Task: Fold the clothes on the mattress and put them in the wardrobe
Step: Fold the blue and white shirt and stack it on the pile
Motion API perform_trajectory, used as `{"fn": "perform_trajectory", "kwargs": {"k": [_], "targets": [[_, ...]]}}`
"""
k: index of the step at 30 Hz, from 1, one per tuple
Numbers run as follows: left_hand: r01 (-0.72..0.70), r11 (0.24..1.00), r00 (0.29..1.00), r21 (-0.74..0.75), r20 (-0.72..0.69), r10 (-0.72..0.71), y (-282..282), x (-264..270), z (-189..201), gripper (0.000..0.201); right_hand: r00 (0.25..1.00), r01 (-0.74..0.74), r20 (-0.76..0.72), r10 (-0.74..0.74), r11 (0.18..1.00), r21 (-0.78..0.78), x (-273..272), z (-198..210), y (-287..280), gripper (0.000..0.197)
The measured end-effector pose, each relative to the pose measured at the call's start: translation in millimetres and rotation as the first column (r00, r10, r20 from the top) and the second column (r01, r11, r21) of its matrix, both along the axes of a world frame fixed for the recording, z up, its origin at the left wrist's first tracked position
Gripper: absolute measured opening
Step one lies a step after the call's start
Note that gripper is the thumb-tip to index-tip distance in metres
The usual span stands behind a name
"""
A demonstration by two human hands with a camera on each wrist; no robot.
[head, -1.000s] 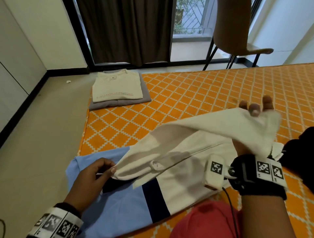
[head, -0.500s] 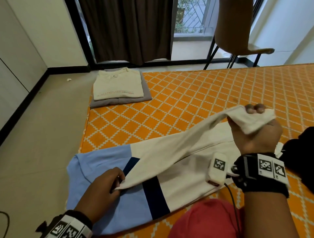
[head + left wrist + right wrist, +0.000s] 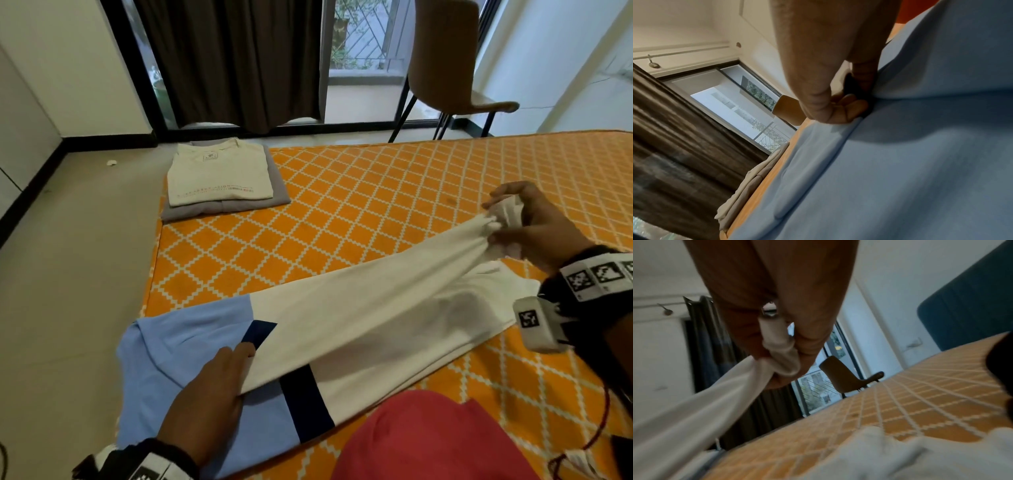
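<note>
A white, light-blue and navy shirt [image 3: 359,329] lies across the near part of the orange patterned mattress [image 3: 376,212]. My left hand [image 3: 219,387] pinches the folded white edge near the navy stripe; in the left wrist view its fingers [image 3: 840,112] curl onto the blue cloth [image 3: 910,162]. My right hand [image 3: 527,222] grips the bunched white end of the shirt, held taut above the mattress. The right wrist view shows this white cloth [image 3: 781,353] clenched in the fist. A folded cream shirt [image 3: 219,174] rests on a folded grey one [image 3: 226,209] at the mattress's far left corner.
A red garment [image 3: 428,442] lies at the near edge, and a dark one [image 3: 1001,366] at the right. A brown chair [image 3: 445,68] stands beyond the mattress by the window and dark curtain [image 3: 233,58]. Bare floor [image 3: 68,274] runs along the left.
The loose white flap has been pulled out straight and lowered onto the shirt. My right hand closed on its end and drew it right; my left hand slid in along the fold.
</note>
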State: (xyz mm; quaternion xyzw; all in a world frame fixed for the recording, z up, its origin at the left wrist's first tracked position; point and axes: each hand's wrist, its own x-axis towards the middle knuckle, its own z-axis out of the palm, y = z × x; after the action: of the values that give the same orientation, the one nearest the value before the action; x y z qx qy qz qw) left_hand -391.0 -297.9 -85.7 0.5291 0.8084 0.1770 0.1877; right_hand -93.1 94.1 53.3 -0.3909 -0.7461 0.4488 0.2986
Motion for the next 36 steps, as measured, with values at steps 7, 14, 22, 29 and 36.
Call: {"fn": "perform_trajectory", "kwargs": {"k": [7, 14, 22, 29, 36], "targets": [[-0.018, 0.997, 0.999, -0.076, 0.029, 0.020, 2.9, 7.4, 14.7, 0.041, 0.827, 0.311, 0.526, -0.198, 0.941, -0.134, 31.2, -92.7, 25.8, 0.066], [-0.148, 0.967, 0.988, 0.206, 0.071, 0.137, 18.3, 6.4, 9.8, 0.021, 0.919, 0.133, 0.365, -0.147, 0.989, 0.064, 28.0, -103.8, 8.5, 0.037], [-0.065, 0.998, 0.996, 0.009, 0.060, 0.064, 26.8, 3.8, -5.3, 0.062, 0.943, 0.009, 0.294, -0.155, 0.896, 0.443, 28.5, -95.6, 10.0, 0.052], [-0.210, 0.973, 0.967, 0.097, 0.169, 0.192, 30.2, 0.4, 3.5, 0.062, 0.890, -0.151, 0.440, -0.120, 0.832, 0.533, 41.9, -106.2, 10.3, 0.051], [0.038, 0.999, 0.985, -0.018, 0.170, -0.035, 47.4, -18.8, 9.8, 0.043, 0.865, -0.136, 0.483, -0.136, 0.862, 0.487, 37.1, -107.4, -0.9, 0.068]]}}
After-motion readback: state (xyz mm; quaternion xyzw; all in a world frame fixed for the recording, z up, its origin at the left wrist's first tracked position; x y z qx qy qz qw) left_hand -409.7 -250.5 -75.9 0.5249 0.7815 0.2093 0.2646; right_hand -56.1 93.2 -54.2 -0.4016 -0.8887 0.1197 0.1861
